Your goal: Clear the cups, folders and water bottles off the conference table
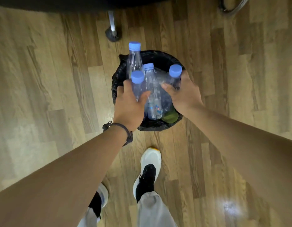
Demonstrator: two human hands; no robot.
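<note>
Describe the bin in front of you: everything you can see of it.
The bin is small and round, lined with a crinkled black plastic bag folded over its rim. It stands upright on the wood floor, just ahead of the shoes. The left hand and right hand hold clear, blue-capped bottles over its mouth, hiding most of the inside. Something green shows at the near edge.

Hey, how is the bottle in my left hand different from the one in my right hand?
The left-hand bottle is gripped by the left hand from the bin's left side, with its cap lower in the picture; the right-hand bottle is gripped by the right hand from the right, with its cap higher, farther from the camera. Both are clear plastic with blue caps, held over the black-lined bin.
</note>
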